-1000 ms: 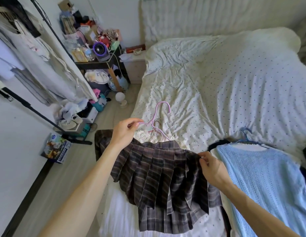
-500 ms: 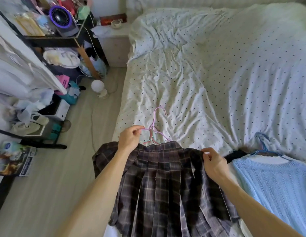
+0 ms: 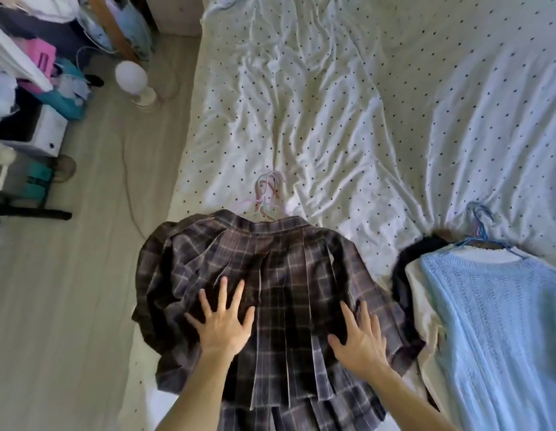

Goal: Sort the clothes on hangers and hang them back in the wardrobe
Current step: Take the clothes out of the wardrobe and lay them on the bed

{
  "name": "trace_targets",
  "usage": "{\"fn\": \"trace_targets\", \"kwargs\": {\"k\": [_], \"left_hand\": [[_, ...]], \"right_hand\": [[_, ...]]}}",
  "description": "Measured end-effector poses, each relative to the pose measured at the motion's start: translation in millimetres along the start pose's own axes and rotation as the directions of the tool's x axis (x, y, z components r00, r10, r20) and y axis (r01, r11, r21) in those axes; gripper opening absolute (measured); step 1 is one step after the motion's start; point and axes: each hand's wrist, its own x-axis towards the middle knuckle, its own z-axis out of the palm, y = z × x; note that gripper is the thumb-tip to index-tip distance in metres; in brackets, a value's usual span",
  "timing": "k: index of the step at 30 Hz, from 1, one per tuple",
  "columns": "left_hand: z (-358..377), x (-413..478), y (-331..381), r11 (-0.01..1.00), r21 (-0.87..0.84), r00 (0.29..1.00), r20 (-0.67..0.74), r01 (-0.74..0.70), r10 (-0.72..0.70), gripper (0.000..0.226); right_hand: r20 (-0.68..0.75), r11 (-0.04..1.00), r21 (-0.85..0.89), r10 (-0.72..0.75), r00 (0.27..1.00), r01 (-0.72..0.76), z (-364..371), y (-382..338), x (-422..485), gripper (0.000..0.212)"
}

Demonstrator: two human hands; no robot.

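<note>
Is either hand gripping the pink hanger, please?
No, the left hand and right hand lie flat with spread fingers on the plaid skirt, apart from the pink hanger.

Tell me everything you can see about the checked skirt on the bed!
The skirt is dark brown-grey with thin pale checks and sharp pleats running from waistband to hem; it looks like woven cloth. It lies spread out on the dotted bed sheet, waistband away from the person, its left side reaching the bed's edge. The hook of a pink hanger pokes out above the waistband. The left hand and right hand both rest flat on it, fingers spread.
</note>
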Motion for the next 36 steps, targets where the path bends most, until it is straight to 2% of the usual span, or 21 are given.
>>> {"fn": "trace_targets", "kwargs": {"k": [6, 12, 15, 20, 23, 26, 30, 32, 36], "left_hand": [[-5.6, -21.4, -30.0, 0.971, -0.04, 0.965, 0.135, 0.234, -0.226, 0.062], [-6.9, -65.7, -37.0, 0.969, 0.025, 0.935, 0.256, 0.247, -0.245, 0.065], [-15.3, -94.8, -26.6, 0.97, 0.083, 0.929, 0.278, 0.231, -0.245, 0.064], [-38.8, -150.0, 29.9, 0.991, 0.118, 0.981, 0.178, 0.062, -0.083, 0.053], [-41.7, -183.3, 81.2, 0.99, 0.13, 0.984, 0.174, -0.056, 0.033, 0.054], [-38.5, -234.0, 154.7, 0.959, 0.159, 0.965, 0.157, -0.233, 0.209, 0.054], [-9.4, -308.0, 263.2, 0.851, 0.259, 0.888, 0.177, -0.457, 0.424, 0.052], [13.9, -346.7, 318.3, 0.775, 0.318, 0.838, 0.211, -0.546, 0.503, 0.049], [66.6, -430.4, 421.7, 0.58, 0.365, 0.676, 0.243, -0.728, 0.696, 0.052]], "right_hand": [[0.072, 0.986, -0.05, -0.155, 0.985, 0.159, 2.0, 5.1, -0.7, 0.086], [0.116, 0.961, -0.119, -0.235, 0.965, 0.249, -10.9, -0.3, -14.9, 0.082], [0.101, 0.952, -0.097, -0.281, 0.955, 0.29, -15.0, 9.8, -38.3, 0.077], [-0.083, 0.933, 0.045, -0.352, 0.932, 0.357, -42.2, 59.4, -110.4, 0.057], [-0.186, 0.934, 0.156, -0.292, 0.938, 0.322, -56.4, 111.6, -158.6, 0.045], [-0.362, 0.934, 0.213, -0.196, 0.911, 0.286, -67.3, 195.8, -220.4, 0.044], [-0.499, 0.937, 0.289, -0.028, 0.866, 0.197, -58.8, 324.3, -303.2, 0.042], [-0.579, 0.922, 0.348, 0.069, 0.812, 0.169, -45.0, 388.0, -341.4, 0.041], [-0.672, 0.895, 0.438, 0.263, 0.693, 0.084, -7.3, 498.0, -412.2, 0.041]]}}
